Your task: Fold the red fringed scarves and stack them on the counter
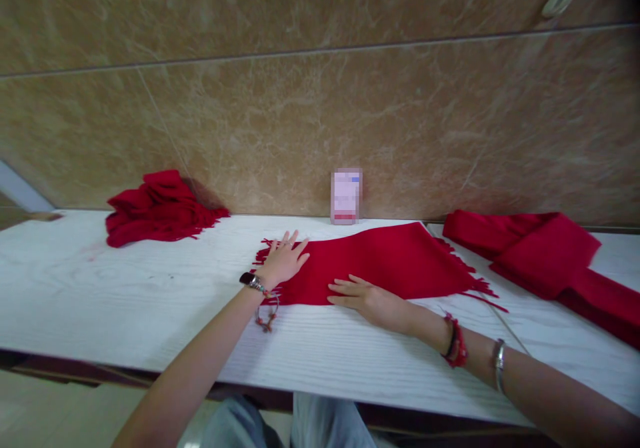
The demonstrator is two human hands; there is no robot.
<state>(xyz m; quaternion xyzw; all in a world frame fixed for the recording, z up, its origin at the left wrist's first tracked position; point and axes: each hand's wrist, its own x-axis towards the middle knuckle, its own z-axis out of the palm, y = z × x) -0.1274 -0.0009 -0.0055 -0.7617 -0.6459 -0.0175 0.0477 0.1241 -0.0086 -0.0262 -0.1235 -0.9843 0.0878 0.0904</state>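
Left hand (284,263) and right hand (374,303) rest outspread on the scarf (383,255), likely limp, light; best pinched at corners nearest the tabletop (125,301) back edge.

The left arm (193,365) stretches forward, the left hand (283,263) lying palm down with fingers (301,247) spread, while the right arm (540,381) slants inward, the right hand (373,301) flat, palm down, fingertips (334,287) pointing left.

Room between bundle (157,211) and spread scarf (385,261)
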